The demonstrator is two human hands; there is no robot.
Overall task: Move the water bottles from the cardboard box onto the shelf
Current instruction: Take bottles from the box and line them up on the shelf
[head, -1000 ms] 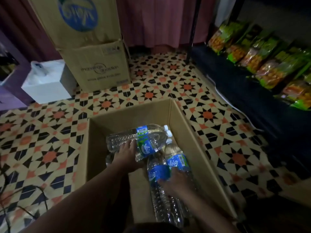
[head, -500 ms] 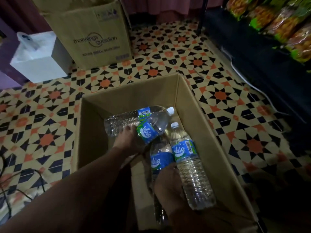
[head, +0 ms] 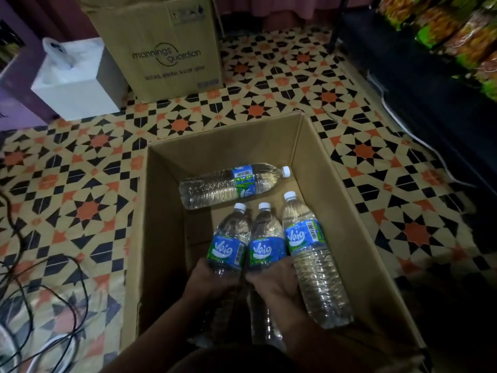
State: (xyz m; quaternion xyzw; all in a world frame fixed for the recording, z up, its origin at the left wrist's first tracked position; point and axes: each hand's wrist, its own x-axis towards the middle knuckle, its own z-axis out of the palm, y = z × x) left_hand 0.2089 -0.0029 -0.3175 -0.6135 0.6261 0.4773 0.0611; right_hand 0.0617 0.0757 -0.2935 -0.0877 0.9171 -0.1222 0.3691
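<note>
An open cardboard box [head: 338,200] sits on the patterned floor below me. Inside it, one clear water bottle [head: 215,188] lies on its side across the far end, cap to the right. Nearer me, three blue-labelled bottles point away from me side by side. My left hand [head: 212,281] grips the left bottle [head: 228,246] around its middle. My right hand [head: 274,281] grips the middle bottle [head: 267,246]. The right bottle [head: 314,265] rests against my right hand and the box's right wall. The dark shelf [head: 419,84] runs along the right.
A closed printed cardboard box [head: 161,49] stands on the floor beyond the open box, with a white box [head: 78,84] to its left. Snack packets [head: 462,36] fill the shelf at the upper right. Dark cables [head: 40,305] lie on the floor at the lower left.
My left hand has let go of the sideways bottle, which now lies at the box's far end, and has taken hold of an upright bottle beside my right hand. The camera tilted lower.
</note>
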